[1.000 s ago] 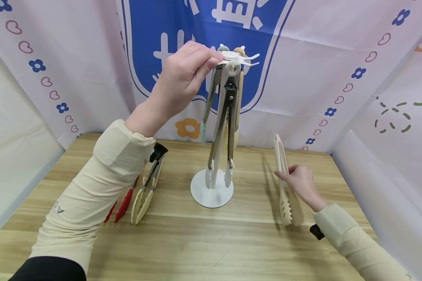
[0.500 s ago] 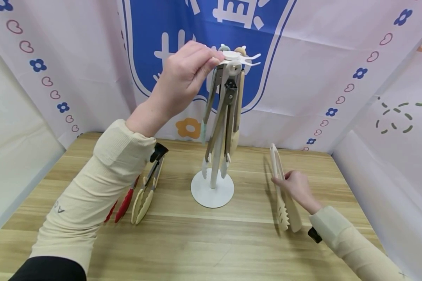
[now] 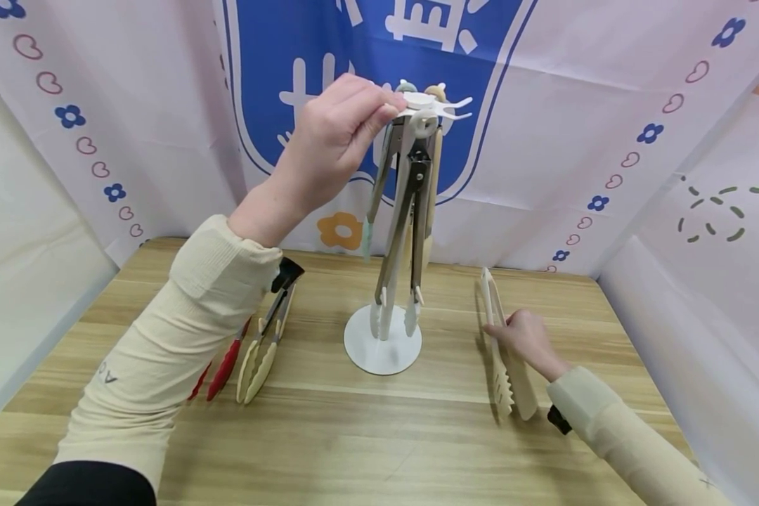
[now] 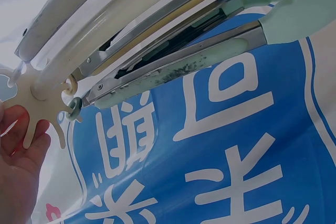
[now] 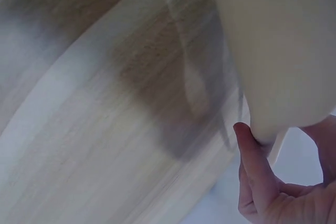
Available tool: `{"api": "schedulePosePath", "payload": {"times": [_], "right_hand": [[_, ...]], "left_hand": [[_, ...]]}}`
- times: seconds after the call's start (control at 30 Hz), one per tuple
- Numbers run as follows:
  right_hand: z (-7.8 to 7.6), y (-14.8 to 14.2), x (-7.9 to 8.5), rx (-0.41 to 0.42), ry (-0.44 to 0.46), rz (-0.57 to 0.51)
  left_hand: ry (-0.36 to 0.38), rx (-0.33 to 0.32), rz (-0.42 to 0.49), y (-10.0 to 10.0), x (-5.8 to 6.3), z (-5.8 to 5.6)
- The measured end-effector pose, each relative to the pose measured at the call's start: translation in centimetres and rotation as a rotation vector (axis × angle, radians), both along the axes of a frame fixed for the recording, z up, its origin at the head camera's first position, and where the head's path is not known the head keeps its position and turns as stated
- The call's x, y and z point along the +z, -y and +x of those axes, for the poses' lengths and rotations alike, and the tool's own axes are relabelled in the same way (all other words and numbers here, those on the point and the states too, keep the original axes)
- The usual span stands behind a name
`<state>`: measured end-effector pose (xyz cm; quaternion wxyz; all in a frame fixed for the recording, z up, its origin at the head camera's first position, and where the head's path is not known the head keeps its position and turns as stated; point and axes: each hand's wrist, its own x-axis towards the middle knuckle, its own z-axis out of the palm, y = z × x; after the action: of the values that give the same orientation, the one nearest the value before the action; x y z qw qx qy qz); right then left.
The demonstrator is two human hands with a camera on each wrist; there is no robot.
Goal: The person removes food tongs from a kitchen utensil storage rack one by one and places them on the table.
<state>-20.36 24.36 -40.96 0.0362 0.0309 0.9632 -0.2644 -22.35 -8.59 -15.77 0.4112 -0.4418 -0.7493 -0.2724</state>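
Note:
My left hand (image 3: pixel 338 133) grips the hooked top (image 3: pixel 419 103) of a white upright stand. In the left wrist view, my fingertips (image 4: pixel 37 148) pinch one of its hook arms. Metal tongs with white tips (image 3: pixel 397 232) hang at its front, and mint-green tongs (image 4: pixel 294 19) and beige tongs hang behind. At the right, my right hand (image 3: pixel 527 342) pinches cream tongs (image 3: pixel 497 358) by one side, their slotted, toothed end pointing towards me. Whether these tongs touch the table cannot be told. The right wrist view shows their broad smooth arm (image 5: pixel 283 51) close up.
The stand's round white base (image 3: pixel 379 360) is on the wooden table (image 3: pixel 354 443). At the left lie pale-yellow-tipped tongs (image 3: pixel 262 369) and red-tipped tongs (image 3: pixel 224 369), partly hidden by my left sleeve (image 3: pixel 183 330). Printed cloth walls (image 3: pixel 525 169) enclose the table.
My right hand has moved left and slightly nearer with the cream tongs, which are lower now. The white-tipped tongs sway a little on the stand. My left hand stays on the stand's top.

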Motion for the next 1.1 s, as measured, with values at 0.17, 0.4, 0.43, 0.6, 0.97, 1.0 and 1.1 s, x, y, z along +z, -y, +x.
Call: {"api": "schedulePosePath", "payload": {"times": [0.17, 0.4, 0.43, 0.6, 0.97, 1.0, 1.1], "right_hand": [[-0.17, 0.21, -0.22, 0.016, 0.008, 0.017], [-0.34, 0.26, -0.60, 0.023, 0.015, 0.026], [-0.37, 0.24, -0.68, 0.021, 0.016, 0.028], [-0.51, 0.11, -0.83, 0.027, 0.025, 0.038], [-0.70, -0.01, -0.45, 0.049, 0.062, 0.072], [-0.69, 0.00, -0.46, 0.049, 0.063, 0.076], [-0.70, 0.09, -0.38, 0.050, 0.068, 0.096]], "left_hand": [[0.006, 0.001, 0.002, -0.01, -0.05, 0.04], [0.013, 0.003, 0.003, -0.02, -0.05, 0.10], [0.013, 0.003, 0.003, -0.03, -0.04, 0.11], [0.015, 0.005, -0.002, -0.05, 0.00, 0.14], [0.016, 0.014, -0.003, -0.04, 0.07, 0.17], [0.016, 0.015, -0.004, -0.05, 0.06, 0.16], [0.016, 0.015, -0.003, -0.07, 0.04, 0.15]]}}
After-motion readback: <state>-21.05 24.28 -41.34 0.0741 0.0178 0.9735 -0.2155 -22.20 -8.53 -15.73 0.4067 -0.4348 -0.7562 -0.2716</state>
